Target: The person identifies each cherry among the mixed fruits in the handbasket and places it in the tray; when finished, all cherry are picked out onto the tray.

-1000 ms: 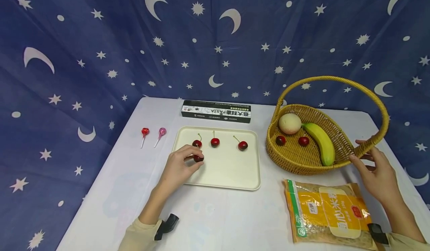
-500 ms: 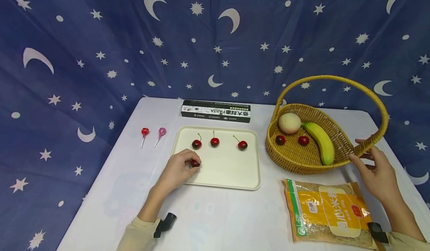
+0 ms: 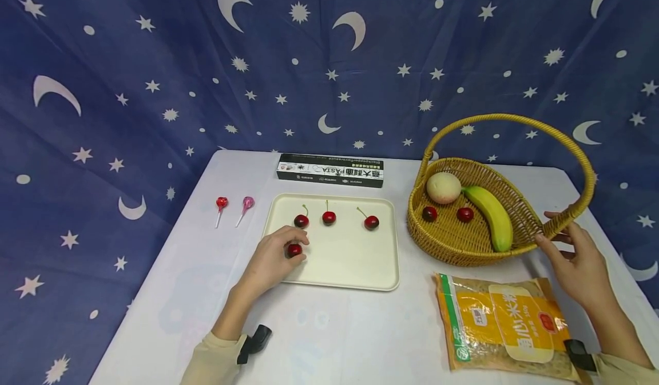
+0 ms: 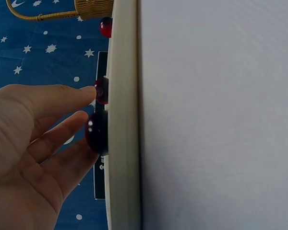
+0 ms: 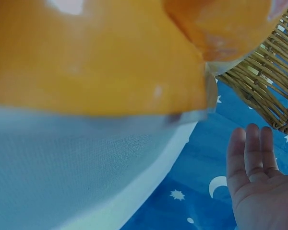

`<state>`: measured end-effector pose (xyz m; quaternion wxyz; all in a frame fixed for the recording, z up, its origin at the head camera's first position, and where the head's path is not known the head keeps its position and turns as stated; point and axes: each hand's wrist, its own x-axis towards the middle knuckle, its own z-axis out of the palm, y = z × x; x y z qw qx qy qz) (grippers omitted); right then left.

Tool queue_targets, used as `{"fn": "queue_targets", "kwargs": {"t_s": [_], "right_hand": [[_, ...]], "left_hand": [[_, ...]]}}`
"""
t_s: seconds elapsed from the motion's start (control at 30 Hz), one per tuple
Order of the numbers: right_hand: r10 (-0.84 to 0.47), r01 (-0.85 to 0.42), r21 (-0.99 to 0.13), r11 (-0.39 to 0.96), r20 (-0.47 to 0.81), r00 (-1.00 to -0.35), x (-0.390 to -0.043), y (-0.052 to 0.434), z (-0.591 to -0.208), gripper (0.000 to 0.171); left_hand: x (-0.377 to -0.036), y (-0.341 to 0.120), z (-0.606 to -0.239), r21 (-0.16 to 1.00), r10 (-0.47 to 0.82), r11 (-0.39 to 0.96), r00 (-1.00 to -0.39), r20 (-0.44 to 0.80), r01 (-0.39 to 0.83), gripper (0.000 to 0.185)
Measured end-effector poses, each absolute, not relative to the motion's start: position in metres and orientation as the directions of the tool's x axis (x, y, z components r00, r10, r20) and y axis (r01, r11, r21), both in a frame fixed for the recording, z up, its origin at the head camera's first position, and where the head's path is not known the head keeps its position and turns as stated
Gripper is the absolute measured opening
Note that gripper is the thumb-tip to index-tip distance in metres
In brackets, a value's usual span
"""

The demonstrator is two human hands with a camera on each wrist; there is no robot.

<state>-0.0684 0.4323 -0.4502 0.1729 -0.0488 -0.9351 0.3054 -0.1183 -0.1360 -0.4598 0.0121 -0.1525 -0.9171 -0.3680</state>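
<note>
Over the left part of the cream tray (image 3: 355, 279), my left hand (image 3: 274, 259) has its thumb and fingers spread around a dark red cherry (image 3: 294, 250). The left wrist view shows that cherry (image 4: 97, 133) resting on the tray, with a gap between thumb and fingers. Three stemmed cherries (image 3: 329, 218) lie farther back on the tray. My right hand (image 3: 582, 265) holds the wicker basket (image 3: 443, 251) where its handle meets the rim, thumb in front and index finger behind. In the right wrist view the other fingers (image 5: 252, 148) extend below the basket.
Inside the basket are a peach (image 3: 444, 188), a banana (image 3: 491, 216) and two cherries (image 3: 465, 214). A noodle bag (image 3: 507, 325) lies in front of it. Behind the tray is a pasta box (image 3: 330, 170). Two lollipops (image 3: 221, 203) lie left of the tray.
My left hand has lowered the cherry toward the tray's near left, and its fingers have parted from it. The right hand has stayed at the basket.
</note>
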Motion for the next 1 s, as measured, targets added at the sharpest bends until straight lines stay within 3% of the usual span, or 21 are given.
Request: {"fn": "queue_targets", "kwargs": {"t_s": [0.4,1.0], "right_hand": [[0.204,-0.005,-0.590,0.807,0.287,-0.936,-0.068,0.430,-0.448,0.057],[0.196,-0.020,-0.590,0.807,0.300,-0.933,-0.069,0.431,-0.449,0.056]], "left_hand": [[-0.119,-0.129,-0.446,0.702,0.270,0.627,-0.939,0.211,0.338,0.027],[-0.133,-0.085,-0.427,0.691,0.394,0.558,-0.880,0.266,0.459,0.027]]}}
